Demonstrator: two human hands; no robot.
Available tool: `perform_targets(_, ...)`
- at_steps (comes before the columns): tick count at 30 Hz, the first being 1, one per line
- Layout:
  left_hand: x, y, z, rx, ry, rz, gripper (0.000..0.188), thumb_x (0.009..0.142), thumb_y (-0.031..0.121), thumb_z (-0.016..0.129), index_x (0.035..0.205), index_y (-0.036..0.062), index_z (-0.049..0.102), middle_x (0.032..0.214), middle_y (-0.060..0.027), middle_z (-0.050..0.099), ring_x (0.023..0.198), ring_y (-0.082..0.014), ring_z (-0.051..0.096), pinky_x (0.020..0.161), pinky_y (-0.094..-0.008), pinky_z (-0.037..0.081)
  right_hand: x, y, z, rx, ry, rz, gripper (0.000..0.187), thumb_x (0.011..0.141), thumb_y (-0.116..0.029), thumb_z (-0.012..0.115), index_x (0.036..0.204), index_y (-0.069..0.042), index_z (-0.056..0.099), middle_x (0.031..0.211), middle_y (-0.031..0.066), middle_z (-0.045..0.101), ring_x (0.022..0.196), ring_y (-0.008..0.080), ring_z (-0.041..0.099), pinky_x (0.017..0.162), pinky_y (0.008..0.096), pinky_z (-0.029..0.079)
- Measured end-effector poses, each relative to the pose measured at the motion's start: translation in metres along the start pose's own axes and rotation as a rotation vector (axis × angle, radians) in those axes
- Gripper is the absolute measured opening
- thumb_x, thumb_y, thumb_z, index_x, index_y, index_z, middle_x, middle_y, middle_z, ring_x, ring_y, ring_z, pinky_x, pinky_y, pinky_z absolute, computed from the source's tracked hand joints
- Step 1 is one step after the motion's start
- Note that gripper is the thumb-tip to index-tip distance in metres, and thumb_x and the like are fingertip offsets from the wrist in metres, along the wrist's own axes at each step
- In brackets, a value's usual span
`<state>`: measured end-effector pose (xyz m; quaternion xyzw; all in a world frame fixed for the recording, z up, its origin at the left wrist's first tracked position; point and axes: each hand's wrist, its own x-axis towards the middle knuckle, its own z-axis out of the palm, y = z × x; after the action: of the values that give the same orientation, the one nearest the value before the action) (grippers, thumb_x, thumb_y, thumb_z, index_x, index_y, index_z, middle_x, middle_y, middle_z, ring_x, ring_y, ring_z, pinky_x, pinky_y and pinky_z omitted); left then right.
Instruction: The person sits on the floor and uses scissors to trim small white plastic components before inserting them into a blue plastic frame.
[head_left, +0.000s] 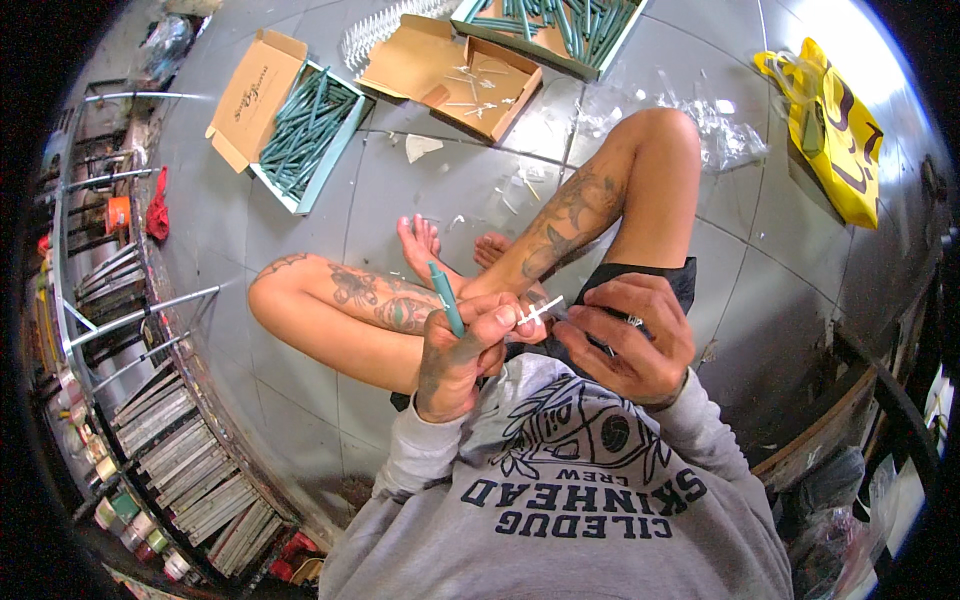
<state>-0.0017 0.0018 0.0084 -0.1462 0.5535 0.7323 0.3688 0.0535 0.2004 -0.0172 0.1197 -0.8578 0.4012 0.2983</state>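
Note:
My left hand (460,355) is closed around a teal pen (446,298), which stands up tilted out of the fist. Between its thumb and forefinger, a small white plastic piece with short side branches (541,310) points toward my right hand. My right hand (635,335), with a ring on one finger, is curled with thumb and fingertips together at the far end of that piece. Something greyish and see-through shows at those fingertips, too small to name. Both hands are over my lap, above my crossed legs.
On the tiled floor ahead lie an open box (283,195) of teal pens, a brown box (512,112) with small white pieces, and another pen box (525,44). Clear plastic scraps (720,135) and a yellow bag (835,150) are at right. A metal rack (120,460) lines the left.

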Motion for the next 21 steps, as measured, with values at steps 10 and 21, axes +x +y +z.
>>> perform_targets(10, 0.001, -0.007, -0.002, -0.017, -0.051, -0.02, 0.025, 0.094, 0.026, 0.063, 0.092, 0.001, 0.068, 0.084, -0.0037, 0.069, 0.043, 0.002, 0.031, 0.04, -0.0168, 0.019, -0.008, 0.008, 0.009, -0.042, 0.019, -0.077, 0.028, 0.056, 0.002, 0.08, 0.083, -0.004, 0.072, 0.087, 0.008, 0.062, 0.074, 0.0237, 0.061, 0.064, 0.0323, 0.051)
perform_targets(21, 0.022, -0.09, -0.007, 0.119, 0.104, 0.229, 0.035, 0.106, 0.036, 0.042, 0.11, 0.0044, 0.056, 0.083, 0.0034, 0.047, 0.076, -0.0064, 0.042, 0.072, -0.0214, 0.032, -0.05, 0.024, 0.005, 1.17, -0.025, 1.206, 0.005, 0.094, -0.007, 0.054, 0.094, -0.002, 0.053, 0.094, 0.0092, 0.058, 0.084, 0.0178, 0.06, 0.077, 0.0311, 0.05)
